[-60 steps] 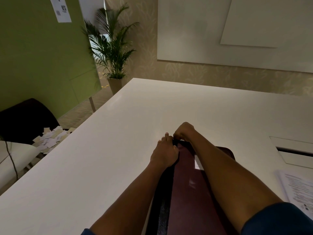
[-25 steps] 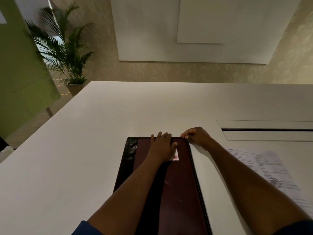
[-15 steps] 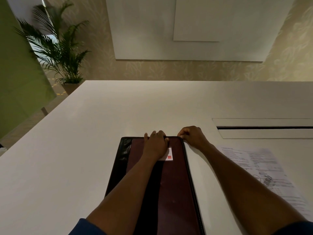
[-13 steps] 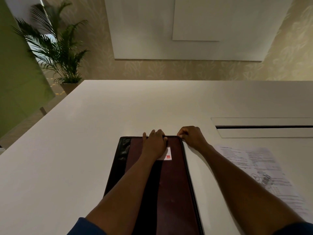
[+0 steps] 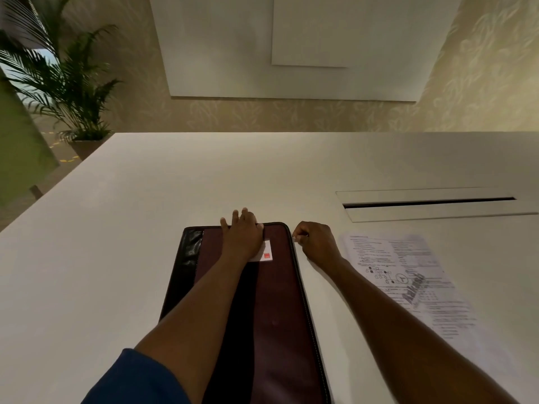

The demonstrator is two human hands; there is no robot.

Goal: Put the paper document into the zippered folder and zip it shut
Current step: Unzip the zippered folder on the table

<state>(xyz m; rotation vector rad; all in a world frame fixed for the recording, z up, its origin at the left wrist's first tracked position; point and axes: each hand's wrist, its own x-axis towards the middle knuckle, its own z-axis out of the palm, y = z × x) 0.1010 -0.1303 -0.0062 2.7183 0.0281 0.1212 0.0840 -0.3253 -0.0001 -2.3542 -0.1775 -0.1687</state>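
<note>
White table (image 5: 145, 228) is bearing the folder (image 5: 277, 301), lying lengthwise away; left hand (image 5: 242, 237) is pressing flat, right hand (image 5: 316, 243) seemingly pinching its zipper pull, paper document (image 5: 408, 281) just right.

One head-worn wide-angle view looks forward and down along the bench (image 5: 145, 258), close above both forearms, reaching past its far edge to the wall (image 5: 291, 118).

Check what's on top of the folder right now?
The left hand presses flat on the folder, partly covering a white label. The paper lies beside it on the table. The folder's inside is hidden.
</note>
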